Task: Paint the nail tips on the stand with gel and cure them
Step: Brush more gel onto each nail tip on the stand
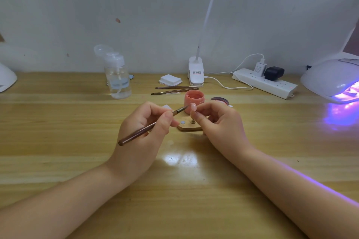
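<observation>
My left hand (147,122) pinches gel brush (149,127), bristles at nail tip (193,107); right hand (215,120) pinches its peg, steadying it above wooden stand (187,127).

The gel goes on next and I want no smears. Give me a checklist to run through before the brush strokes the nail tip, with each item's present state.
1. Brush held firmly: ok, the left hand grips it like a pen.
2. Nail tip steadied: ok, the right hand pinches its post.
3. Bristles on target: ok, the brush end sits at the tip's left edge.
4. Gel loaded on bristles: cannot tell, too small to see.
5. Gel jar open and close: ok, it stands uncapped right behind the tip, its lid beside it.
6. Curing lamp ready: ok, it glows violet at the right of the table.
</observation>
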Motion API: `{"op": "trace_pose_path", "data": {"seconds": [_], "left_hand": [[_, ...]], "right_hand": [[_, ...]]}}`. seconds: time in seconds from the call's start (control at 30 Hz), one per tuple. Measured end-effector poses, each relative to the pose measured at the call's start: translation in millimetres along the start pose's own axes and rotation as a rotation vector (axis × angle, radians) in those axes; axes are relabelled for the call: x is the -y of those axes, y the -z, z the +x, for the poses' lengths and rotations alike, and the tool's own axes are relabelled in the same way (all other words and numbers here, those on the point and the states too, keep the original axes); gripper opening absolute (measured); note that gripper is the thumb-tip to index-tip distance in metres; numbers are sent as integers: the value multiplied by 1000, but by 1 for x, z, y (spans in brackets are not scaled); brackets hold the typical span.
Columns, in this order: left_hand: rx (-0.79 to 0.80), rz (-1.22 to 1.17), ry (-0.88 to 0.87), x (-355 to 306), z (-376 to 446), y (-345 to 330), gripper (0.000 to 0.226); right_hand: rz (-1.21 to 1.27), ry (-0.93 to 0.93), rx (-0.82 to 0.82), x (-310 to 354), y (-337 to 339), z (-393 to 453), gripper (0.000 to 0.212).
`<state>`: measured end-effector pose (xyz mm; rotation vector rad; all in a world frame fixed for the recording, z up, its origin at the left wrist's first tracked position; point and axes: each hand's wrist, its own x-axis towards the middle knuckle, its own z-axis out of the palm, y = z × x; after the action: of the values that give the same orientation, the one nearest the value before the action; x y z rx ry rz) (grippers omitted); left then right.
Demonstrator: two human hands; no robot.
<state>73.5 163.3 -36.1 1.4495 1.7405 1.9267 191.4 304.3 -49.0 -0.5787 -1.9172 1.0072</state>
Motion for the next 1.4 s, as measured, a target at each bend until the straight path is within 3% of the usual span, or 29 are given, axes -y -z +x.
{"op": "trace_pose_path", "data": {"seconds": [0.13,0.33,0.47,0.73,0.93,1.17,1.4], "left_hand": [[57,-32,-52,-1,-3,2,19],[-23,-14,-25,2,1,1,25],[8,-19,-1,3,1,2,27],[-3,-78,-41,2,0,3,21],[40,-21,14,3,0,2,4],[18,-23,-37,3,-1,6,13],[54,-9,-12,2,-2,2,7]], "right_hand": [[2,-3,2,0,1,0,6],[26,-13,5,3,0,-1,8],[24,0,14,3,0,-1,9],[-4,-12,14,2,1,0,7],[-11,-7,6,3,1,0,6],[-32,-14,15,1,2,0,5],[-24,-19,7,1,2,0,5]]}}
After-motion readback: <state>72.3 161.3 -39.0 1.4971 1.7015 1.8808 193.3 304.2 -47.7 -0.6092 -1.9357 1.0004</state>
